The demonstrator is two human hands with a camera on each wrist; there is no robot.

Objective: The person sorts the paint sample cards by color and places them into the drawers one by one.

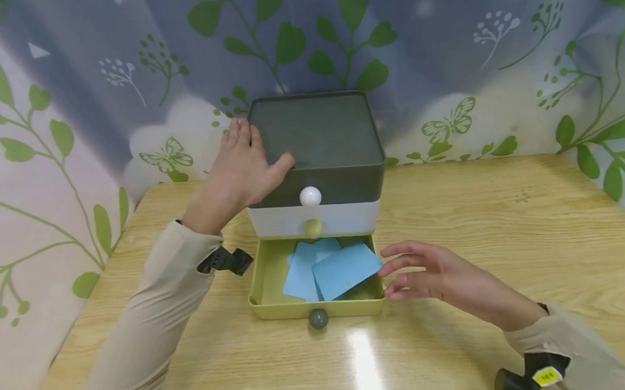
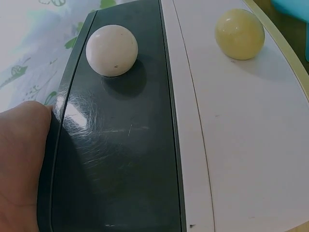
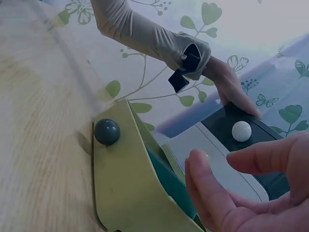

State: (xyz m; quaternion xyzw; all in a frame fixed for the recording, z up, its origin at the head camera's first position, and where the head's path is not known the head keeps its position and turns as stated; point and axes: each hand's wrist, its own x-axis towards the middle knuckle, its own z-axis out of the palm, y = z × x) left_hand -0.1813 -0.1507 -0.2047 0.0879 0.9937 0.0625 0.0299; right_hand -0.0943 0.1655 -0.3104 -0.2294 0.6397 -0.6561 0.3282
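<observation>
A small desktop drawer box point(image 1: 317, 133) stands against the back, with a dark grey top drawer, a white middle drawer point(image 1: 284, 221) and a yellow-green bottom drawer point(image 1: 271, 312). The bottom one is pulled out, and several blue cards point(image 1: 348, 269) lie overlapping inside it. My left hand point(image 1: 242, 166) rests flat on the left edge of the dark top, thumb spread toward the front. Beside the right wall of the bottom drawer is my right hand point(image 1: 433, 277), fingertips right at a card's corner. In the right wrist view its thumb and fingers stand apart with nothing between them.
Each drawer has a round knob: a white knob point(image 1: 310, 196), a yellow knob point(image 1: 313, 228) and a dark grey knob point(image 1: 318, 319). Under it all is a light wooden table point(image 1: 505, 232). A leaf-patterned curtain point(image 1: 432, 47) hangs close behind the box.
</observation>
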